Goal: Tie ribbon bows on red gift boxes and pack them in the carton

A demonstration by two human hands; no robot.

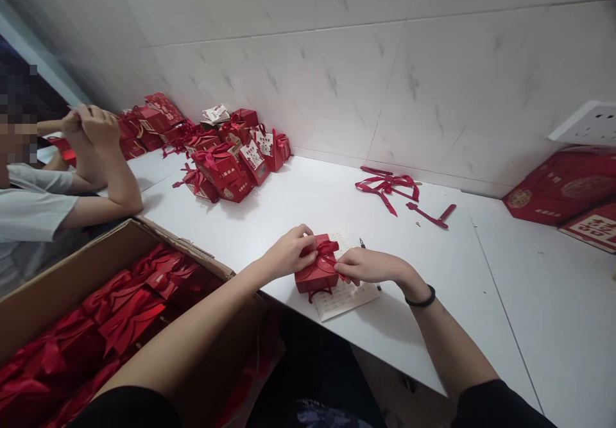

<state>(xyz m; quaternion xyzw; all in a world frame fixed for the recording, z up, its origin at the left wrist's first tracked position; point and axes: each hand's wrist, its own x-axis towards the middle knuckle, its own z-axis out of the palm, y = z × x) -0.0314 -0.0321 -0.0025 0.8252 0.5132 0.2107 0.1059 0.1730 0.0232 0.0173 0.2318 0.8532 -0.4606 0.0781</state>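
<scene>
A small red gift box (316,276) stands on a sheet of paper (342,298) near the front edge of the white table (308,203). A red ribbon bow (326,249) sits on top of the box. My left hand (289,252) is closed, pinching the ribbon's left side. My right hand (362,265) is closed too, pinching the ribbon at the box's right side. A black band circles my right wrist.
A heap of finished red boxes (226,152) lies at the back left by the tiled wall. Loose red ribbons (392,190) lie behind. A cardboard carton (62,274) of red boxes stands at my left. Flat red packs (563,187) are at the right. Another person's hands (91,129) rest at the left.
</scene>
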